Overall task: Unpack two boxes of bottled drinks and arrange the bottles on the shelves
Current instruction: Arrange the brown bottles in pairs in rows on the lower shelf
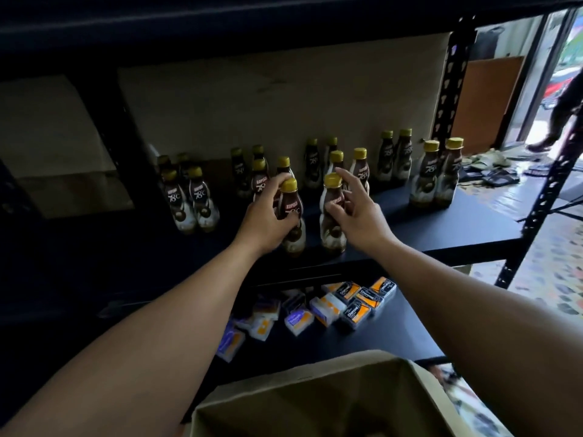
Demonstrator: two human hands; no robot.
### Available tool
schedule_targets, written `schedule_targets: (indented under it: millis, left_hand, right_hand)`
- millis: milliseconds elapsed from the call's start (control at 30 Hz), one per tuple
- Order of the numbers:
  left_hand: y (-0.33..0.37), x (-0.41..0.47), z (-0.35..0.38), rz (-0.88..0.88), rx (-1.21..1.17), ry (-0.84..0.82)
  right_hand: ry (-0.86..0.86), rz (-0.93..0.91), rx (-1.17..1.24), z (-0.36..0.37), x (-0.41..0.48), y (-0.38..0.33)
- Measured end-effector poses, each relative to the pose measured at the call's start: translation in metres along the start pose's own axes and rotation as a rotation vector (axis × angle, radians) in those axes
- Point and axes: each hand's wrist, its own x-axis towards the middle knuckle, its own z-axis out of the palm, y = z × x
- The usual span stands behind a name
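Several brown coffee bottles with yellow caps stand in pairs on a dark shelf [441,228]. My left hand [268,216] is wrapped around one bottle [291,209] near the shelf's front edge. Beside it stands another bottle [331,222]; my right hand [356,212] is at its right side, fingers spread, thumb touching the label. More pairs stand at the left [195,200] and at the right [437,175]. An open cardboard box [315,402] sits low in front of me; its inside is too dark to see.
Small orange, black and white packets [331,307] lie scattered on the lower shelf. A black perforated upright [545,190] holds the shelf's right end. A cardboard sheet [252,115] lines the back. Beyond the rack, patterned floor and a person's legs [564,115] by the doorway.
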Motion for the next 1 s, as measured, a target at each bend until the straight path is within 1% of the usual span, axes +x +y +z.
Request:
schedule_targets:
  millis: [67, 133, 233, 500, 667, 833, 1000]
  left_hand:
    - [-0.009, -0.004, 0.004, -0.015, -0.004, -0.03]
    - [-0.024, -0.01, 0.01, -0.058, -0.044, -0.026]
    - [-0.046, -0.015, 0.023, -0.109, -0.109, -0.005]
    - [-0.069, -0.011, 0.022, -0.165, -0.121, 0.01]
    - [-0.077, -0.017, 0.013, -0.144, -0.117, 0.055]
    - [-0.08, -0.034, -0.012, -0.157, -0.02, 0.086]
    - [-0.08, -0.054, -0.047, -0.157, 0.149, 0.089]
  right_hand:
    - [-0.068, -0.003, -0.033, 0.005, -0.009, 0.009]
    - [-0.115, 0.027, -0.069, 0.009, -0.018, 0.022]
    - [-0.105, 0.037, -0.087, 0.017, -0.02, 0.039]
    - [-0.139, 0.014, -0.106, 0.044, -0.006, 0.04]
    - [-0.187, 0.001, -0.125, 0.054, -0.002, 0.038]
    - [-0.219, -0.026, -0.11, 0.077, -0.004, 0.024]
    - [-0.249, -0.052, -0.08, 0.115, -0.008, 0.006]
